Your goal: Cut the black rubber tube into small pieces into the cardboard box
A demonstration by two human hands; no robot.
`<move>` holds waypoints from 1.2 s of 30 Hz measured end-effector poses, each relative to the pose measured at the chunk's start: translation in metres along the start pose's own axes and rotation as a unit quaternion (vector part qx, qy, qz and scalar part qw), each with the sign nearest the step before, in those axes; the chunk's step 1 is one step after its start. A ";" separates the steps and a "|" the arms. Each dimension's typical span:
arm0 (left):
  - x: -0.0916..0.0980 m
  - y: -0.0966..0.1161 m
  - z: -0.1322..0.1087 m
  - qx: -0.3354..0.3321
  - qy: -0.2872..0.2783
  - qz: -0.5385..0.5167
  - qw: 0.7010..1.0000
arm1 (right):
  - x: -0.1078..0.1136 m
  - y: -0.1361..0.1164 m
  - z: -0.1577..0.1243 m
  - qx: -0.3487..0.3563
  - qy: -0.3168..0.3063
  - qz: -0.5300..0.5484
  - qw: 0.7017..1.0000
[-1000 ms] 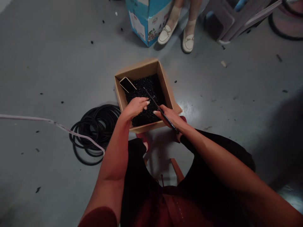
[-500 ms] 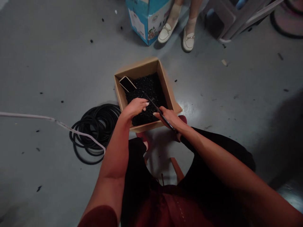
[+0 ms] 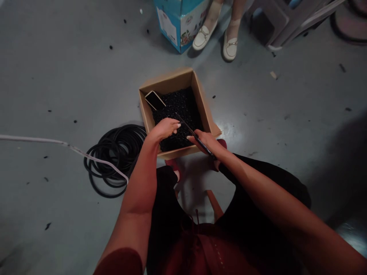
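My right hand (image 3: pixel 205 140) is closed around a long, thin, dark tool (image 3: pixel 187 126). Its narrow end points up and left, over the inside of an open cardboard box (image 3: pixel 203 101); its exact kind cannot be made out. Facing it, my left hand (image 3: pixel 167 129) has its thumb and fingers pinched together close to the tool's shaft. Whatever lies between those fingertips is too small and dark to name. Beneath both hands, many small black pieces (image 3: pixel 186 103) fill the box. A phone (image 3: pixel 155 100) with a dark screen leans in the box's far left corner.
Coiled black tubing (image 3: pixel 114 152) lies left of the box, with a pale cable (image 3: pixel 94 159) running across it. Beyond stand a blue carton (image 3: pixel 169 23), another person's feet in white shoes (image 3: pixel 230 49) and a grey plastic stool (image 3: pixel 275 26). Small black scraps dot the floor.
The narrow end of the tool has shifted slightly down and right. Both hands stay almost in place over the box, and the whole view has moved a little.
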State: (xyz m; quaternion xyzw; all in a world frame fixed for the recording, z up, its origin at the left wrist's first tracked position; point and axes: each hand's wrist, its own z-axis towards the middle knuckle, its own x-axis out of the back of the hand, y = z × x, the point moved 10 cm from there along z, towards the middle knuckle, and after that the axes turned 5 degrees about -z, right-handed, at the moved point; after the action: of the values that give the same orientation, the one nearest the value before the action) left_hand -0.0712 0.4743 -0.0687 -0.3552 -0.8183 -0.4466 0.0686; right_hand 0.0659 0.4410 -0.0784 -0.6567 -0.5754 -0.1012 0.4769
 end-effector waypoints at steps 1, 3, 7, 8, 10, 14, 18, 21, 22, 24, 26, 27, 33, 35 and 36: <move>0.001 0.002 -0.001 -0.006 0.002 -0.005 1.000 | 0.001 0.002 0.002 -0.003 0.003 0.006 1.000; 0.004 0.011 -0.005 -0.025 0.011 -0.019 0.999 | 0.004 0.006 0.006 -0.012 0.015 0.044 0.999; 0.002 0.030 -0.013 -0.059 0.003 -0.052 0.997 | 0.020 0.015 0.011 -0.036 0.064 0.221 0.973; -0.001 0.034 -0.014 -0.064 -0.008 -0.056 0.996 | 0.027 0.016 0.011 -0.035 0.082 0.270 0.959; -0.009 0.041 -0.016 -0.074 -0.030 -0.063 0.995 | 0.040 0.016 0.011 -0.023 0.115 0.349 0.930; -0.023 0.045 -0.017 -0.065 -0.054 -0.078 0.993 | 0.054 0.016 0.010 -0.006 0.143 0.403 0.904; -0.039 0.047 -0.015 -0.062 -0.077 -0.096 0.990 | 0.054 0.016 0.009 -0.004 0.154 0.376 0.914; -0.046 0.050 -0.014 -0.069 -0.087 -0.129 0.985 | 0.058 0.016 0.007 0.000 0.176 0.368 0.913; -0.047 0.050 -0.014 -0.071 -0.092 -0.140 0.983 | 0.062 0.018 0.005 -0.001 0.186 0.371 0.910; -0.048 0.051 -0.016 -0.072 -0.102 -0.149 0.981 | 0.071 0.022 0.003 -0.004 0.209 0.387 0.898; -0.043 0.049 -0.018 -0.062 -0.096 -0.137 0.984 | 0.080 0.029 0.002 -0.009 0.229 0.414 0.881; -0.038 0.047 -0.018 -0.056 -0.082 -0.128 0.987 | 0.082 0.033 0.002 -0.012 0.234 0.431 0.871; -0.016 0.055 -0.021 -0.089 -0.001 -0.081 0.993 | 0.074 0.038 0.005 -0.029 0.216 0.473 0.854; -0.017 0.061 -0.021 -0.112 0.000 -0.069 0.991 | 0.072 0.034 0.004 -0.026 0.210 0.463 0.861; -0.016 0.064 -0.022 -0.120 0.001 -0.065 0.991 | 0.072 0.032 0.004 -0.023 0.210 0.465 0.860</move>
State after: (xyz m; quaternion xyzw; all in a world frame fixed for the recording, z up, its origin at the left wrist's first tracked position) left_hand -0.0229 0.4711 -0.0194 -0.3070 -0.7800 -0.5453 -0.0029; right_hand 0.1147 0.4948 -0.0478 -0.8218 -0.0867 -0.0159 0.5629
